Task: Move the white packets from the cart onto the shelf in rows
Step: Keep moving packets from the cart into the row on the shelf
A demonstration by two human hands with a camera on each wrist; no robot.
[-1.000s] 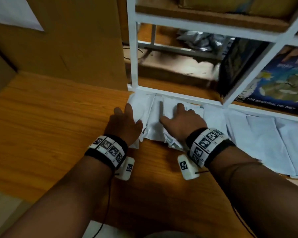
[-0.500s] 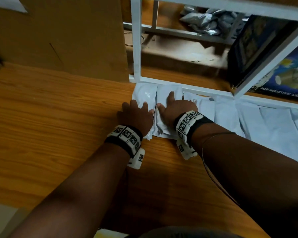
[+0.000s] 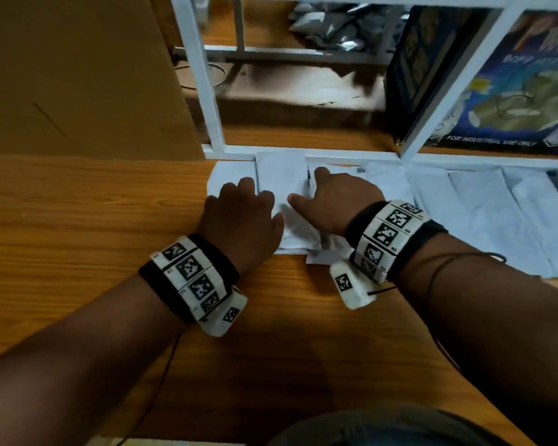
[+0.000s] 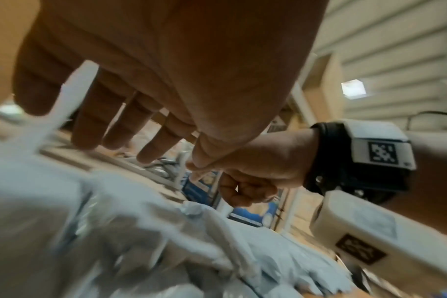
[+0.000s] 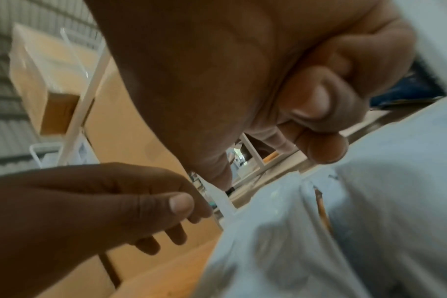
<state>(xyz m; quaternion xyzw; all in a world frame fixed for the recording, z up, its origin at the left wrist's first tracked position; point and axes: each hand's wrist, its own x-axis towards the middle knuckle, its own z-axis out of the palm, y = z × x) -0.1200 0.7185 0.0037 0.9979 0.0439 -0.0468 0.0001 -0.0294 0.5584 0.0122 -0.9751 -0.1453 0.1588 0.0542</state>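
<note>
Nearest: two forearms with tag-marked wristbands reach in from 6 o'clock over the wooden shelf board (image 3: 78, 214). Left hand (image 3: 242, 217) sits at centre, palm down on the leftmost white packets (image 3: 280, 175); fingers straight-ish and spread in the left wrist view, gripping nothing, just hovering or pressing flat. Right hand (image 3: 334, 204) is just beside it at 3 o'clock, also on the packets; right wrist view shows its fingers (image 5: 324, 145) curled in, tips on the white film, but whether they actually pinch a fold I cannot tell, blur is heavy.

Packets lie on the shelf board in a row running from centre toward 3 o'clock, edges overlapping, far ends against the white frame rail (image 3: 335, 154). Cart not in view.

Handling judgement: thin soft plastic mailers, light, floppy, probably slick; they crumple and slide over each other. Best taken by a short edge or a corner, or pushed flat with open palms to square the row; pinching mid-panel would just bunch the film.

Farther, 12 o'clock: grey crumpled bags (image 3: 332, 24) on a lower level behind the frame. At 1–2 o'clock a dark blue printed box (image 3: 512, 91), readable line "FOR INDUSTRIAL USE ONLY"; larger lettering above is cut off. Brown cardboard panel (image 3: 78, 69) at 10 o'clock.
</note>
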